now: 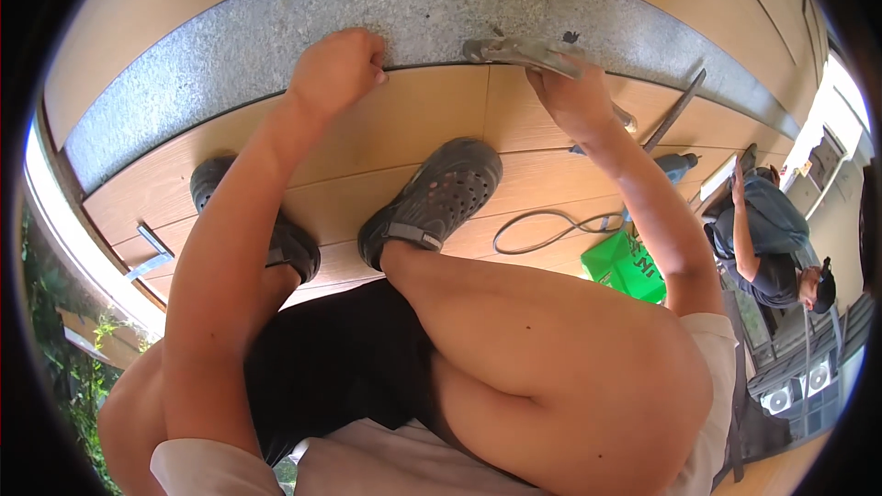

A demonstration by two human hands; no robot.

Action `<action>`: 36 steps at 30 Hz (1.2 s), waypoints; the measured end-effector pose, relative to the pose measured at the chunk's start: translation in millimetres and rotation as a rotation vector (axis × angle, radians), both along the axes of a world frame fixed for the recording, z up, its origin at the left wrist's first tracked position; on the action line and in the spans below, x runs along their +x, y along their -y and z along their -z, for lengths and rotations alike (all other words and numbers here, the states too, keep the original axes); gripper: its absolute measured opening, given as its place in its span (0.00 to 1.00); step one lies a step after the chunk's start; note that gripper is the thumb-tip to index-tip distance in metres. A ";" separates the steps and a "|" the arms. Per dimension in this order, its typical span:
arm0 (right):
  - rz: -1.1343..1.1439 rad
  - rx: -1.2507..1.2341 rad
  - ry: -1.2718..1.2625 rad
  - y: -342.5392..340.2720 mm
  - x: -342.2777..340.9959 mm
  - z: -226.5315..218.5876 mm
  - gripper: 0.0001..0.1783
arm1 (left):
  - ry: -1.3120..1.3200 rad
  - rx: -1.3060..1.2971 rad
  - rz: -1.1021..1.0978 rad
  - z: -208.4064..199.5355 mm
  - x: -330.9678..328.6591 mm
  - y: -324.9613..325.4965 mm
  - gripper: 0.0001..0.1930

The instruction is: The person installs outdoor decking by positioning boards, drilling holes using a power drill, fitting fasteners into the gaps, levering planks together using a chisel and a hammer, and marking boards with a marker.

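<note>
My left hand is closed with the fingertips pinched together, at the near edge of the grey speckled strip where it meets the wood-look floorboards. Anything inside that pinch is hidden or too small to make out. My right hand grips a hammer close to its worn metal head. The head lies over the strip's near edge, to the right of my left hand, and a bit of handle shows by my wrist. Just above the head, small dark bits lie on the strip.
Right of my right hand are a long dark bar, a blue power tool with a looped black cord, and a green box. A square lies at the left edge. Another person crouches far right.
</note>
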State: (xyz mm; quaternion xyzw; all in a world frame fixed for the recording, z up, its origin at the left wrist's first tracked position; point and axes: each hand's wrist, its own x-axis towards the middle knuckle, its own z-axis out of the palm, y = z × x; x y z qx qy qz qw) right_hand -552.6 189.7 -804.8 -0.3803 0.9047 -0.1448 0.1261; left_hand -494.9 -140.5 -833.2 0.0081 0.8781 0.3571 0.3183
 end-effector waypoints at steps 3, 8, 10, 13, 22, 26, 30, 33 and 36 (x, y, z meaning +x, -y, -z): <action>0.104 -0.081 -0.024 21.4 -7.5 -13.7 0.09 | 0.016 -0.022 0.000 7.1 2.7 0.6 0.09; 0.063 -0.084 -0.006 9.7 -1.1 -7.4 0.09 | 0.006 -0.028 0.022 -0.3 -1.8 -1.0 0.09; 0.015 -0.065 -0.015 8.9 -1.2 -7.7 0.08 | 0.037 -0.047 0.020 -3.1 -1.6 -1.2 0.09; 0.048 -0.063 -0.067 16.1 -2.7 -22.1 0.16 | -0.028 -0.039 0.024 -0.8 2.2 -1.2 0.09; -0.015 -0.115 -0.050 9.6 0.7 -8.7 0.13 | -0.029 0.001 0.008 4.2 2.4 0.7 0.09; 0.002 0.009 -0.054 13.4 -1.2 -10.4 0.14 | -0.004 -0.027 -0.009 3.3 2.7 -1.3 0.09; 0.082 -0.110 0.050 13.3 7.5 -19.8 0.14 | 0.028 -0.037 0.033 1.9 0.2 1.5 0.08; 0.057 -0.068 -0.008 20.6 -0.3 -19.4 0.10 | 0.011 -0.031 0.000 1.0 1.1 -0.1 0.09; 0.089 -0.047 -0.060 19.8 -1.5 -16.8 0.08 | -0.042 -0.030 0.011 -0.8 1.8 -0.9 0.09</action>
